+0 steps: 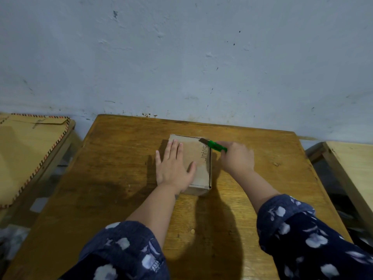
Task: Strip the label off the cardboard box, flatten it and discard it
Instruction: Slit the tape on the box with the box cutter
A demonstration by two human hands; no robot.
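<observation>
A small brown cardboard box [198,158] lies closed on the wooden table [121,158], with handwriting along its right edge. My left hand [173,164] presses flat on the box's top, fingers straight. My right hand [237,157] grips a green utility knife [216,146] at the box's right side. The knife's blade tip touches the far right corner of the box top. No separate label is clear to see on the box.
The table stands against a grey-blue wall [181,57]. To the left is another surface with a large brown envelope [28,146] that has a striped border. A pale wooden surface [353,158] sits at the right edge.
</observation>
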